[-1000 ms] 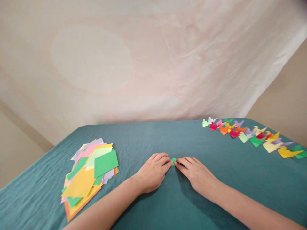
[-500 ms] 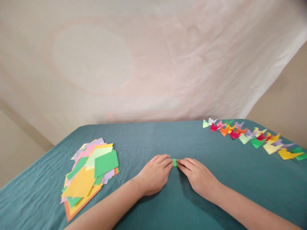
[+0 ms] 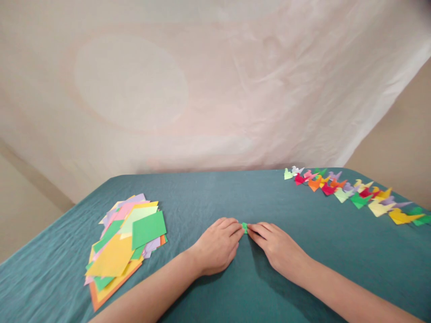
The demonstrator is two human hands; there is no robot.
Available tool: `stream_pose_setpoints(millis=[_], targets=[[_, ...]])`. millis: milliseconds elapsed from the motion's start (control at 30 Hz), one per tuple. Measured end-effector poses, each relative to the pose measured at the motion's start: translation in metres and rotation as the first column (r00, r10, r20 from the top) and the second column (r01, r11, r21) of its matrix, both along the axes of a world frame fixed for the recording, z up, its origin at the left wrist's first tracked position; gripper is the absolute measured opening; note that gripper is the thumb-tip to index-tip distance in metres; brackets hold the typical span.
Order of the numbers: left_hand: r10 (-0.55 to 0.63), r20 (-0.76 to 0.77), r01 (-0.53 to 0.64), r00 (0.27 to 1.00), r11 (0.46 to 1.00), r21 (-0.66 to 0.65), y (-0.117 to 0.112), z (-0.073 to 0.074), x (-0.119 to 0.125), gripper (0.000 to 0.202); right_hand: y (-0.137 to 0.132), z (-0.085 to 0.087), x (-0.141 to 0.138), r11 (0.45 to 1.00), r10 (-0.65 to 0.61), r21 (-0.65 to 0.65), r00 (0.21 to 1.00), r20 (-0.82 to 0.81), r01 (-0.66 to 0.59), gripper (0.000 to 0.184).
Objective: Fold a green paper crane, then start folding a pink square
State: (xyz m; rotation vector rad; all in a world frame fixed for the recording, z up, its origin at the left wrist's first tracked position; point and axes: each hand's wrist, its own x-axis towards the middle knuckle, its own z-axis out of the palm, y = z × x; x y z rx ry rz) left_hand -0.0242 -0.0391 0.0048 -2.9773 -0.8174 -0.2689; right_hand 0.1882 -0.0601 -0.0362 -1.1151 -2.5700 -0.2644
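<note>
A small piece of folded green paper (image 3: 244, 228) lies between my two hands at the middle of the table. My left hand (image 3: 220, 244) is closed on its left side, fingertips pressed together over the edge. From the right, my right hand (image 3: 274, 244) pinches the other side between thumb and fingers. Only a narrow strip of the paper shows; the fingers cover the rest, so its full shape is hidden.
To the left lies a loose pile of coloured paper sheets (image 3: 114, 255), with a green sheet (image 3: 148, 229) on top. Several folded paper birds (image 3: 343, 194) stand in rows at the right. A teal cloth (image 3: 202, 193) covers the table, and a pale sheet (image 3: 215, 89) hangs behind.
The fingers of my left hand have shifted slightly right over the green paper, and a bit less of it shows. My right hand has barely moved.
</note>
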Motion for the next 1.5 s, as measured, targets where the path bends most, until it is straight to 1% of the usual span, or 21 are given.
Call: stream_pose_setpoints(millis=[233,433,600,767,867,1033,1267,1367,1500], targets=[[0.022,-0.016,-0.022,1.0,1.0,0.019,-0.002,0.002,0.002,0.032,0.0,0.008,-0.002,1.0,0.002,0.004,0.999,0.033,-0.002,0.034],[0.034,-0.046,-0.031,0.998,0.998,0.057,-0.004,0.002,0.005,0.034,0.001,0.008,-0.004,1.0,0.0,0.0,0.998,0.06,0.0,0.032],[0.038,-0.065,-0.033,0.997,0.997,0.076,-0.004,0.001,0.005,0.035,-0.001,0.006,-0.004,1.0,-0.007,0.007,0.999,0.038,0.007,0.035],[0.038,-0.07,-0.032,0.997,0.996,0.085,-0.004,0.002,0.004,0.034,-0.002,0.007,0.0,1.0,0.014,-0.002,1.0,0.017,-0.014,0.04],[0.043,-0.065,-0.037,0.997,0.995,0.093,-0.004,0.001,0.004,0.034,-0.004,0.009,-0.001,1.0,0.021,0.018,0.999,0.032,-0.022,0.041],[0.036,-0.062,-0.03,0.997,0.995,0.097,-0.004,0.001,0.005,0.033,-0.006,0.008,-0.004,0.998,-0.006,0.06,0.998,0.062,0.003,0.036],[0.042,-0.055,-0.038,0.998,0.996,0.081,-0.004,0.001,0.005,0.032,-0.008,0.005,-0.009,0.996,-0.029,0.087,0.988,0.154,0.016,0.036],[0.046,-0.051,-0.043,0.998,0.997,0.072,-0.004,0.001,0.005,0.031,-0.008,0.009,-0.012,0.995,-0.029,0.099,0.981,0.189,0.011,0.035],[0.052,-0.051,-0.048,0.997,0.997,0.061,-0.004,0.001,0.004,0.031,-0.004,0.017,-0.012,0.998,-0.019,0.068,0.975,0.22,0.004,0.032]])
